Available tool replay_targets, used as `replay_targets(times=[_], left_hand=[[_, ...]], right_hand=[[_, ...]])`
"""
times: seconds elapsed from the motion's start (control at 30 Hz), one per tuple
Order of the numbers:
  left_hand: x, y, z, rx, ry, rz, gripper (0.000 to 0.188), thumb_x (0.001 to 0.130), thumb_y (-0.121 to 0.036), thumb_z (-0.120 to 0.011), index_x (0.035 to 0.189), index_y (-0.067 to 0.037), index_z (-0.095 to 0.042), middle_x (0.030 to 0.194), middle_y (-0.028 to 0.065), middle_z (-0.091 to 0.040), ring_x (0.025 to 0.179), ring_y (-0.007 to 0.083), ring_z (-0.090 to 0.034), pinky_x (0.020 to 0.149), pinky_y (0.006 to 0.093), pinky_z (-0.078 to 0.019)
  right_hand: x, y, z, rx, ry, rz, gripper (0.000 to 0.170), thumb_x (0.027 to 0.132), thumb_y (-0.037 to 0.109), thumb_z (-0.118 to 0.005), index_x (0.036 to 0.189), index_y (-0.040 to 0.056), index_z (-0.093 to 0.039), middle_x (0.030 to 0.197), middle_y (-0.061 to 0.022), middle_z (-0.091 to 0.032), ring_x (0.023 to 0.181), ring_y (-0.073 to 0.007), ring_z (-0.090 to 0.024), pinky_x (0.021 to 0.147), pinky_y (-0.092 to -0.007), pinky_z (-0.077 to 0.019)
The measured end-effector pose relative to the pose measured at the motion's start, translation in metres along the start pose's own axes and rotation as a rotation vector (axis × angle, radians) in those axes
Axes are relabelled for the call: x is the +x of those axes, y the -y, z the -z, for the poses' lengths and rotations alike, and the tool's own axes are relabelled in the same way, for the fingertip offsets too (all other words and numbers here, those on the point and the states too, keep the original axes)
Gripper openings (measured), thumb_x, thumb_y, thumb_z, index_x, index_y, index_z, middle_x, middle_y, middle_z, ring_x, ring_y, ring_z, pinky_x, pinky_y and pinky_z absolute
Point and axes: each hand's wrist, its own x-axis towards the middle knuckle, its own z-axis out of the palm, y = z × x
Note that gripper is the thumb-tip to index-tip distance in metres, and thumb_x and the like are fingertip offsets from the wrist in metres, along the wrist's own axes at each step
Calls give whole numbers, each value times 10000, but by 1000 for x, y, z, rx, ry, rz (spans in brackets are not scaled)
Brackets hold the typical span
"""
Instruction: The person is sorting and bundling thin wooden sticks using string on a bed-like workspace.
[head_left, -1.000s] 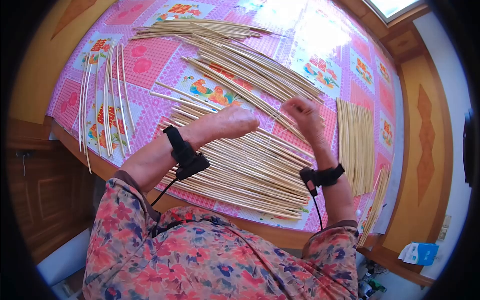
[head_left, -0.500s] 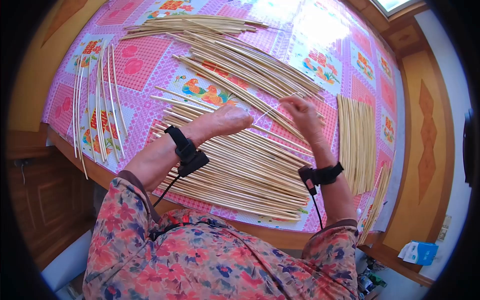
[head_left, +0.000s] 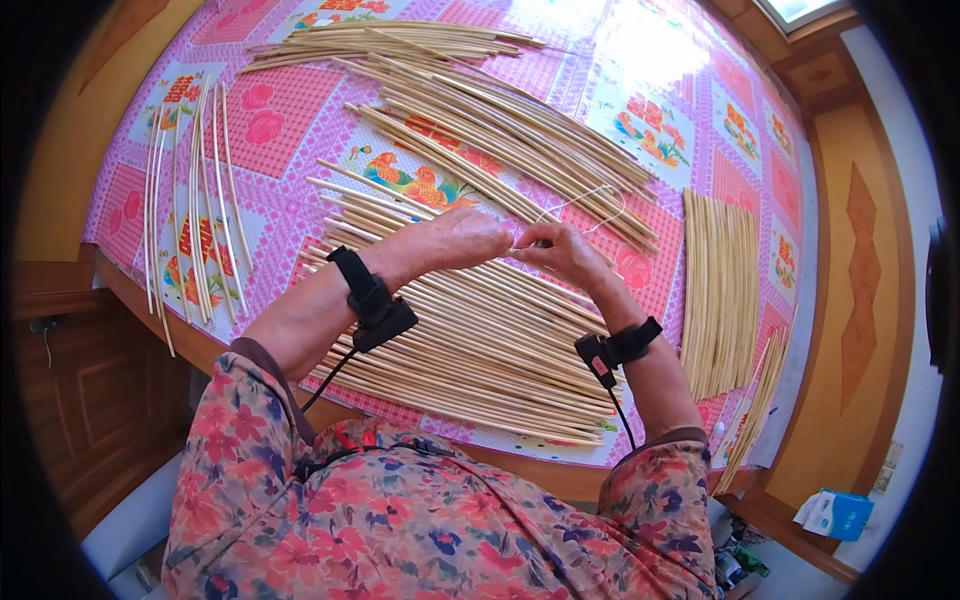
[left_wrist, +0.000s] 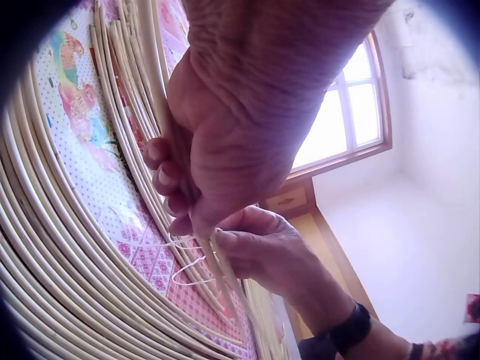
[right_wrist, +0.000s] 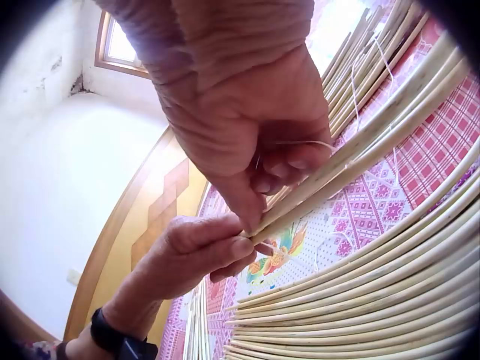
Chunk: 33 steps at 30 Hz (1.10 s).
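From where I'm standing, the work is right up in the person's fingers. The left hand (head_left: 470, 242) is wrapped round a few pale stalks (right_wrist: 367, 146), at least two lying side by side, with its thumb laid along them. The right hand (head_left: 568, 257) meets it almost tip to tip, thumb and forefinger drawn in to a narrow pinch, with a white string (head_left: 623, 208) trailing from it in a loose loop just beyond the knuckles. Exactly what sits between those tips I can't tell; the fingers cover it.

The stalks look light, dry and fairly stiff, with some spring over their length; I'd guess they would sooner crack than fold if bent hard at one spot. Their skin seems smooth, so two laid together could roll or slide past each other. The left hand's place, close beside the pinch, strikes me as the sensible hold: snug, not crushing. The string is the opposite, limp and thin, likely to slacken or snag, and best taken close to the stalks, not far out along the loop.

Below the hands, a broad fan of stalks (head_left: 470, 350) spreads over the counter (head_left: 570, 487). Another bundle (head_left: 520, 125) lies beyond them, and a flat, close-set row (head_left: 718, 295) to their right.
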Motion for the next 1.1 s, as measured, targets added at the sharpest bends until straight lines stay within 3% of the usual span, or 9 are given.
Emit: replay_targets(times=[0.17,0.23,0.33,0.4,0.47,0.57,0.8,0.87,1.1], left_hand=[[4,-3,10,-47,-16,14,130,782,-146,-480,766,-48,-564,685,161,-580,685,333,-586,580,419,-450],[8,2,3,-34,-7,7,132,784,-151,-481,766,-47,-561,684,164,-576,685,339,-581,583,422,-444],[9,13,-11,-49,-7,-21,143,791,-167,-476,768,-48,-550,687,173,-567,691,352,-568,594,429,-431],[8,16,-16,-79,-20,-39,151,797,-179,-471,770,-48,-543,692,177,-563,697,360,-561,601,434,-423],[8,15,-18,-160,-19,24,172,810,-204,-459,775,-49,-527,702,181,-554,711,371,-547,619,441,-413],[11,13,-20,-215,-3,73,172,791,-187,-468,793,-40,-558,737,189,-570,731,359,-565,626,440,-431],[14,24,-39,-280,33,85,178,829,-203,-458,787,-41,-518,747,176,-541,754,355,-539,641,433,-420],[14,27,-45,-275,-120,20,149,815,-171,-481,766,-36,-523,781,145,-521,795,328,-534,664,413,-429],[23,32,-53,-205,-205,-35,147,781,-165,-519,724,-30,-529,795,125,-503,789,301,-528,668,404,-427]], right_hand=[[-3,-2,2,2,-132,-18,86,770,121,-659,782,43,-623,655,51,-530,611,-18,-446,536,-188,-371],[1,-12,11,-47,-360,125,112,737,134,-677,762,36,-629,612,15,-537,573,-47,-454,515,-219,-386],[1,-2,35,147,-636,188,83,767,108,-640,781,29,-620,614,40,-510,560,-35,-437,502,-193,-366],[-4,5,52,226,-706,230,82,779,110,-630,790,30,-614,606,45,-499,530,-29,-427,468,-185,-353],[-13,15,65,565,-788,144,80,801,112,-610,808,34,-595,579,53,-470,458,-11,-387,389,-166,-299],[-10,10,70,576,-817,171,85,812,122,-602,817,39,-581,552,63,-441,408,-1,-348,341,-157,-248],[1,-3,60,527,-829,95,129,811,172,-612,841,58,-559,543,57,-424,397,-7,-353,329,-162,-234],[7,-9,61,542,-833,88,132,812,173,-610,844,56,-558,543,57,-422,396,-9,-355,328,-162,-237],[31,-16,69,594,-887,66,137,812,164,-604,842,41,-549,557,40,-423,405,-29,-379,329,-170,-259]])
